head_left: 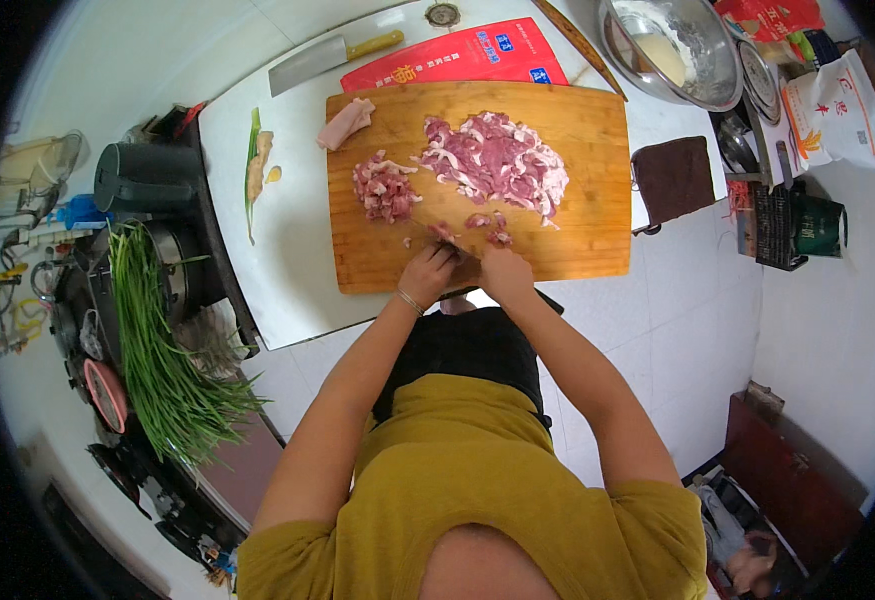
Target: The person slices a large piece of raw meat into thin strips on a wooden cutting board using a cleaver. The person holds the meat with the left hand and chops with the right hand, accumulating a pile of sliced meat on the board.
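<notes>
Hands (467, 272) | both curled, fingertips on meat bits (444, 233) | cutting board (577, 240) near edge

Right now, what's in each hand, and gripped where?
Left hand pins a small strip of raw meat against the cutting board with its fingertips. Right hand is closed as if on a handle, but what it holds cannot be told.

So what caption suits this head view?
Both hands, left and right, work raw meat pieces on a wooden cutting board.
</notes>
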A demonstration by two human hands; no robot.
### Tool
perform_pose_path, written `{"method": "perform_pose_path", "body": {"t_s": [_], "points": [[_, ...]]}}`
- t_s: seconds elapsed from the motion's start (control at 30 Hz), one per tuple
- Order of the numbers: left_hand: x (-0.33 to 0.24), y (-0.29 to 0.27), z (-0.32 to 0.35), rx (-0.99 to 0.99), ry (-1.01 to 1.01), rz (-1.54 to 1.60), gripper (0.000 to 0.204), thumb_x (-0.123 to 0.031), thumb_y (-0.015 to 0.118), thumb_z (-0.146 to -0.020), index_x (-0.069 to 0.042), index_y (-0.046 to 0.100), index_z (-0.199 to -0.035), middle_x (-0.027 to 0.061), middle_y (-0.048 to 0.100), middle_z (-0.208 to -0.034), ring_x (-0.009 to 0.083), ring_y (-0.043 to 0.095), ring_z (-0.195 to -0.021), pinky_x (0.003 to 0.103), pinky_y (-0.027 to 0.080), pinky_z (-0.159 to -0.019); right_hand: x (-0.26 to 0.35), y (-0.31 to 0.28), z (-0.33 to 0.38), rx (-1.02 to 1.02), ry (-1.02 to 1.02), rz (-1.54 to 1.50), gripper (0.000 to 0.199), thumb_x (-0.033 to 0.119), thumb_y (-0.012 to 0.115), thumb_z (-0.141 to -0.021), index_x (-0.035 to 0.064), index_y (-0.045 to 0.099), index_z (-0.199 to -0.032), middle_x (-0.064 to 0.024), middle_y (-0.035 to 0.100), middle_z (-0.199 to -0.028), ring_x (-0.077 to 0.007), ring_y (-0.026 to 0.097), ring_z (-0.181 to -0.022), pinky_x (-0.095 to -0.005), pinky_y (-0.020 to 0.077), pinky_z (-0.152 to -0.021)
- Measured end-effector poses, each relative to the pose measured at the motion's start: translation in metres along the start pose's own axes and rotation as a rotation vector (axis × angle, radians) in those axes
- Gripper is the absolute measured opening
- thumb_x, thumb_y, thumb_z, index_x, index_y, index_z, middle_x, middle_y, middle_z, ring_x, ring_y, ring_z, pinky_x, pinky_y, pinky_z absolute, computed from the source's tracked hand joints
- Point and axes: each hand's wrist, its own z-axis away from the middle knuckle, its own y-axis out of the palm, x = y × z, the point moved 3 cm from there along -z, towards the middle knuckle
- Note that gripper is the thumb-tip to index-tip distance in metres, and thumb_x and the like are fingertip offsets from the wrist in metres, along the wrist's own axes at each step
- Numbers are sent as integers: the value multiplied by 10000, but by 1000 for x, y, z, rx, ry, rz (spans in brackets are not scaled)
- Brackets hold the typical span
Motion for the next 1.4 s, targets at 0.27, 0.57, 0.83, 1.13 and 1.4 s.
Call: {"method": "perform_pose_path", "body": {"t_s": [0.27, 0.57, 0.83, 1.13, 1.4], "points": [[-4, -11, 1, -60, 76, -96, 299, -87, 568, -696, -43, 621, -988, 101, 562, -1042, 284, 531, -1024, 361, 481, -830, -27, -9, 21, -95, 109, -52, 153, 85, 518, -762, 4, 528, -891, -226, 623, -755, -385, 628, -708, -477, 500, -632], [0, 1, 3, 4, 22, -50, 281, -96, 541, -723, -57, 615, -991, 94, 561, -1040, 276, 527, -1004, 348, 475, -821, 15, -5, 3, -76, 45, -32, 130, 91, 502, -762, 9, 573, -834, -204, 630, -761, -364, 633, -698, -456, 510, -624], [1, -9, -2, -62, 53, -85, 266, -98, 528, -730, -70, 613, -980, 81, 559, -1009, 257, 524, -979, 323, 467, -826, -17, -14, 28, 23, 80, 66, 131, 108, 522, -780, 20, 567, -866, -186, 640, -798, -342, 644, -753, -447, 515, -646], [-1, -12, -5, -92, 65, -78, 261, -74, 570, -685, -39, 614, -941, 97, 574, -1006, 274, 558, -968, 341, 496, -782, -31, -10, -6, -168, 54, 9, 141, 113, 497, -789, 19, 554, -876, -197, 625, -725, -374, 626, -661, -492, 495, -587], [1, -9, -4, -74, 82, -76, 248, -79, 555, -693, -30, 627, -926, 100, 586, -989, 275, 562, -956, 345, 506, -757, -16, 9, 24, -15, 13, -33, 153, 118, 533, -754, 1, 567, -847, -222, 620, -748, -380, 623, -709, -475, 499, -637]]}}
